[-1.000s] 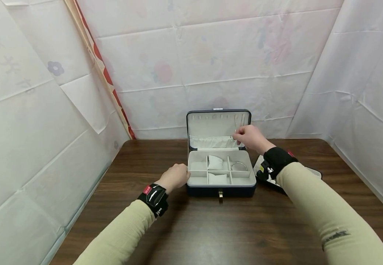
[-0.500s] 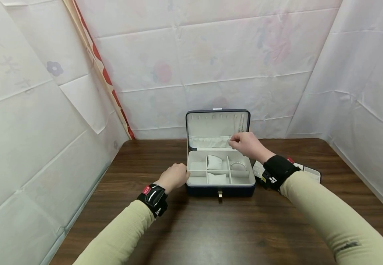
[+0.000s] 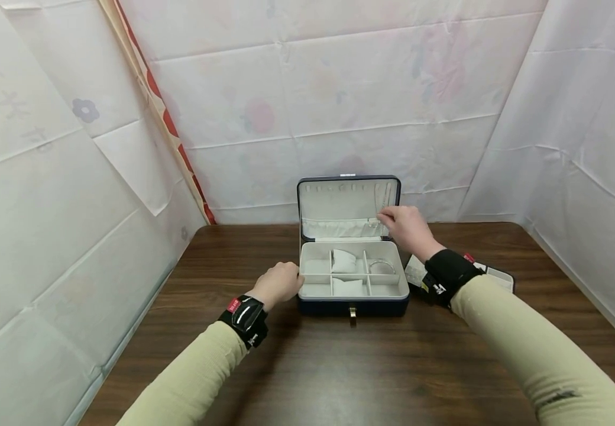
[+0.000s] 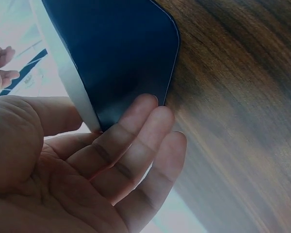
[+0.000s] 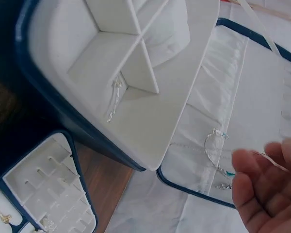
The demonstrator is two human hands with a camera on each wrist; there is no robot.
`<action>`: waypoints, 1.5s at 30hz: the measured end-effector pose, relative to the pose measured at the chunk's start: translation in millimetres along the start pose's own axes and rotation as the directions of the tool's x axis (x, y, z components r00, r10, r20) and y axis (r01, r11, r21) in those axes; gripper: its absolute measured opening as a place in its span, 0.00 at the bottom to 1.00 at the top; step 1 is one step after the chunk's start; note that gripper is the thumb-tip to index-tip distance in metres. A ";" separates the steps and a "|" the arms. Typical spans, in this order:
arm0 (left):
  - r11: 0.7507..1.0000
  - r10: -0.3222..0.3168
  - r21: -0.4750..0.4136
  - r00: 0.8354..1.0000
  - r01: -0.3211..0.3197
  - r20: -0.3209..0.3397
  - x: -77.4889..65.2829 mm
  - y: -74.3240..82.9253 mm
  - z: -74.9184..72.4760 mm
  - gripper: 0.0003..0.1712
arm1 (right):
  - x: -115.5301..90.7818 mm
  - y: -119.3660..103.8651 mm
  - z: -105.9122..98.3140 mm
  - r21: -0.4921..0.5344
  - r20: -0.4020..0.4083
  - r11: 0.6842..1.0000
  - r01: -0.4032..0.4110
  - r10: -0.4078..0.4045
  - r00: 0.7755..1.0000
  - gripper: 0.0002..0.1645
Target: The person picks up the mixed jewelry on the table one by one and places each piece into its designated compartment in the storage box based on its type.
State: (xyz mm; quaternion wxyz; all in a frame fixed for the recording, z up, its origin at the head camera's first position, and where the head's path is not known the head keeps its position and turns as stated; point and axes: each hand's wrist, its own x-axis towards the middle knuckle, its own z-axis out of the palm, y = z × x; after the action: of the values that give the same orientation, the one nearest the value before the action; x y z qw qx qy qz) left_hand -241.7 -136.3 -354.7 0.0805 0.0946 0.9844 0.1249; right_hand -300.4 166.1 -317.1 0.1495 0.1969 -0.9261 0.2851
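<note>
A navy jewelry box (image 3: 324, 306) with a white lining stands on the table, its lid (image 3: 334, 204) raised. My left hand (image 3: 280, 281) grips the box's left side; in the left wrist view the thumb lies at the white rim, with several fingers along the dark outer wall. In front of the lid's right half, my right hand (image 3: 405, 228) pinches a thin silver chain (image 5: 269, 158) between thumb and fingertips. Close to those fingers in the right wrist view, a silver loop with blue beads (image 5: 208, 150) shows against the lid's gathered pocket (image 5: 216, 80).
Silver necklaces (image 3: 387, 192) hang at the lid's right end. White cushions (image 3: 344, 261) sit in middle compartments, and a silver bracelet (image 3: 381, 262) lies in the back right one. A smaller jewelry case (image 5: 39, 170) with gold and silver pieces stands right of the box, partly behind the right forearm.
My right hand first dipped left and down in front of the lid, then moved back right and slightly up. My left hand stays at the box's left side.
</note>
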 end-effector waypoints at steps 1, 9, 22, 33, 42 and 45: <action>1.000 0.001 0.000 1.000 -0.001 0.000 -0.2 0.3 -0.1 0.21 | 1.0 1.6 -0.7 -0.006 -0.022 1.000 -0.008 0.008 1.000 0.15; 1.000 0.002 -0.001 1.000 -0.002 0.001 0.0 1.0 0.1 0.22 | 6.7 5.9 -7.1 0.078 -0.090 0.993 -0.088 0.095 0.991 0.17; 0.999 -0.027 0.041 1.000 0.028 -0.015 0.8 2.6 -4.8 0.20 | 11.0 -11.9 -22.1 0.208 -0.107 0.973 -0.099 0.123 0.987 0.18; 0.977 0.096 0.208 0.950 -0.034 -0.296 10.7 17.0 -19.3 0.20 | 11.0 -24.4 -30.7 0.345 -0.032 0.932 -0.109 0.128 0.991 0.17; 0.899 0.386 0.358 0.844 -0.253 -0.373 29.0 32.4 -24.1 0.10 | 13.3 -38.2 -35.4 0.415 0.005 0.902 -0.116 0.125 0.992 0.15; 0.889 0.413 0.354 0.843 -0.291 -0.345 36.4 39.2 -24.6 0.14 | 13.8 -41.7 -36.5 0.421 0.015 0.899 -0.118 0.123 0.992 0.15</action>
State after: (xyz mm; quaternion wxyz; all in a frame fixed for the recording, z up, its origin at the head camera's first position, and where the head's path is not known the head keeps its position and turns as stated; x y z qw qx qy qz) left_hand -274.9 -97.2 -325.8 -0.1674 0.2578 0.9515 0.0103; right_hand -287.8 151.9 -263.2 0.0910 0.1650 -0.8523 0.4879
